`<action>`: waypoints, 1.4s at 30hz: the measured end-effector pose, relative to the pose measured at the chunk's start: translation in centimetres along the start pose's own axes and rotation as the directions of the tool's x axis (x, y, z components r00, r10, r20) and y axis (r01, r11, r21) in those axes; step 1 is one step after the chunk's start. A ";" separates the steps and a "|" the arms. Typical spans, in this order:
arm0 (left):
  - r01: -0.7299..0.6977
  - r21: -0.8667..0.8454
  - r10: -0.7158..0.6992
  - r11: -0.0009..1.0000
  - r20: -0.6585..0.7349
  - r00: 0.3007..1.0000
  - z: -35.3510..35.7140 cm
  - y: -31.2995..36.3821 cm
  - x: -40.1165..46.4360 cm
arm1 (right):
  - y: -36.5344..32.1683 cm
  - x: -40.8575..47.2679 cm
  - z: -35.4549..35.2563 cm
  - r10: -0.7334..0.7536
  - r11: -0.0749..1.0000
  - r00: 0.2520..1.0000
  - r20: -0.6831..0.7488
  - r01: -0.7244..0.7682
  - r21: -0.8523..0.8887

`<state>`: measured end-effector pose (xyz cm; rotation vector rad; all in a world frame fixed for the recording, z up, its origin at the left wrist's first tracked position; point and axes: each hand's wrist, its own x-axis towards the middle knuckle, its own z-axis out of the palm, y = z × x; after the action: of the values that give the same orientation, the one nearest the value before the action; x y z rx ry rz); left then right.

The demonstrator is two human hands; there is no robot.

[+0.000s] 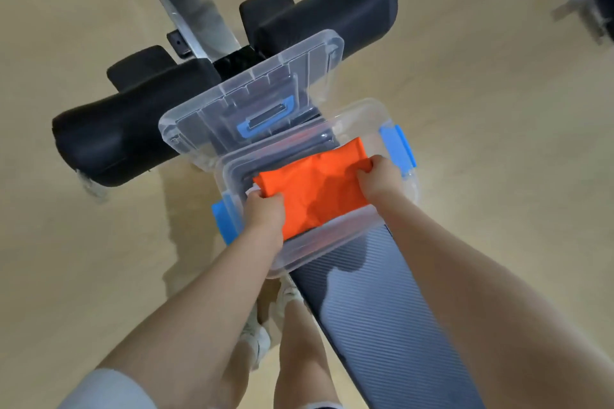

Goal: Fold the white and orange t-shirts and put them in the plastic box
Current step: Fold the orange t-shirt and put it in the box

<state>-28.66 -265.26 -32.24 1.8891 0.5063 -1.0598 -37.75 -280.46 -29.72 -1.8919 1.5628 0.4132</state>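
The folded orange t-shirt lies inside the clear plastic box, which has blue clips and rests on a dark padded bench. My left hand grips the shirt's near left edge. At the shirt's right edge my right hand grips the cloth. A small bit of white fabric peeks out beside my left hand; I cannot tell whether it is the white t-shirt.
The box's clear lid with a blue handle stands behind the box, against black padded rollers. The ribbed grey bench pad runs toward me. Beige floor surrounds the bench; my legs and shoes stand at its left.
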 end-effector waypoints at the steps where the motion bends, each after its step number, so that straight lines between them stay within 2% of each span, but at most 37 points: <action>1: 0.016 0.030 -0.014 0.999 -0.048 0.999 0.3 -0.1 0.7 | 0.0 0.9 0.5 -0.015 1.000 1.000 0.002 0.015 -0.003; 4: 0.022 0.212 0.025 0.977 -0.216 0.976 0.8 -0.3 0.9 | 0.0 1.6 1.1 -0.078 0.983 0.997 -0.003 0.077 -0.165; 7: -0.088 0.435 0.178 0.896 -0.171 0.969 0.9 -0.3 -1.7 | 0.0 -0.1 1.2 -0.276 0.882 0.956 -0.101 0.210 -0.423; 8: -0.164 0.560 0.277 0.812 -0.122 0.953 0.9 -0.4 -2.6 | -0.2 -0.8 1.1 -0.342 0.842 0.935 -0.093 0.261 -0.472; 10: -0.316 0.766 0.471 0.560 0.019 0.882 0.9 -0.8 -3.5 | -0.6 -1.4 1.2 -0.404 0.787 0.914 0.043 0.371 -0.492; 11: -0.368 0.804 0.499 0.466 0.104 0.860 1.0 -0.8 -3.3 | -0.7 -1.3 1.2 -0.399 0.778 0.908 0.128 0.409 -0.476; 12: -0.382 0.813 0.461 0.439 0.161 0.873 1.1 -0.7 -3.0 | -0.7 -0.9 1.3 -0.375 0.790 0.908 0.189 0.419 -0.448; 15: -0.246 0.807 0.240 0.537 0.134 0.962 1.2 0.0 -2.0 | -0.3 0.4 1.9 -0.277 0.853 0.927 0.252 0.358 -0.380; 18: -0.143 0.777 0.156 0.612 0.059 0.986 1.2 1.0 -1.7 | -0.6 0.2 2.1 -0.230 0.861 0.932 0.280 0.329 -0.387; 20: -0.168 0.742 0.122 0.649 0.117 0.986 0.8 1.9 -2.4 | -1.5 -0.7 1.2 -0.272 0.889 0.934 0.233 0.337 -0.311; 23: -0.345 0.634 0.212 0.692 0.279 0.937 -1.2 4.4 -4.6 | -3.9 -3.5 -1.4 -0.423 0.906 0.904 0.058 0.424 -0.001; 25: -0.432 0.522 0.285 0.735 0.341 0.896 -3.6 6.8 -6.4 | -6.6 -5.5 -3.4 -0.417 0.878 0.908 0.026 0.396 0.269; 27: -0.489 0.474 0.335 0.732 0.375 0.865 -6.3 9.5 -8.0 | -9.7 -6.9 -4.4 -0.345 0.816 0.931 0.118 0.236 0.527; 29: -0.532 0.498 0.405 0.685 0.347 0.846 -8.9 11.8 -8.5 | -12.8 -7.2 -4.1 -0.258 0.746 0.947 0.193 0.068 0.662; 31: -0.542 0.531 0.472 0.652 0.275 0.838 -11.5 13.8 -8.1 | -15.4 -7.1 -3.6 -0.176 0.709 0.960 0.218 -0.030 0.705; 35: -0.512 0.505 0.486 0.695 0.196 0.852 -14.8 17.0 -5.6 | -19.4 -7.0 -2.7 -0.005 0.643 0.964 0.266 -0.201 0.739; 38: -0.528 0.501 0.472 0.686 0.246 0.846 -15.9 19.1 -4.0 | -21.3 -6.7 -1.4 0.086 0.590 0.975 0.203 -0.214 0.778; 42: -0.577 0.553 0.450 0.601 0.363 0.816 -17.5 21.2 -2.2 | -23.0 -6.8 -0.1 0.208 0.630 0.977 0.037 -0.163 0.759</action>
<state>-7.10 -261.39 -15.54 2.2763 -0.6049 -1.0554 -17.38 -273.40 -19.23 -1.0829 1.6161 -0.2190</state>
